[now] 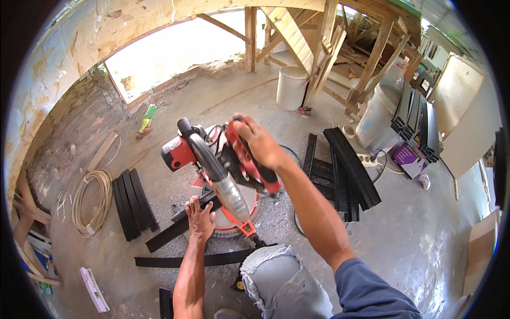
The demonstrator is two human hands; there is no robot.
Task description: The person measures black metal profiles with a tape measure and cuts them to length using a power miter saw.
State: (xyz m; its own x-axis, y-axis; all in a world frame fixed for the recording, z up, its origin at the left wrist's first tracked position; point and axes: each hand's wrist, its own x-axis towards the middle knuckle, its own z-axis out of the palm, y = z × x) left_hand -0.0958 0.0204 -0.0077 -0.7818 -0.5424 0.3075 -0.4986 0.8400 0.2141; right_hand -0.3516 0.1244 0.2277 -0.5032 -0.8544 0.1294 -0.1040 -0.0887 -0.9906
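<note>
Right hand point(260, 142) clamped on red mitre saw point(223, 170) handle at 12 o'clock, left hand point(200, 217) fingers spread flat pinning long black plastic strip point(178, 228); best kept well clear of blade.

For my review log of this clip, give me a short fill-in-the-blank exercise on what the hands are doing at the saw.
1. The right hand grips the red ____ of the mitre saw.
2. The left hand presses flat on a long ____ strip lying across the saw's base.
3. A coil of pale hose lies on the floor to the person's ____.

Missing words: handle; black; left
</note>
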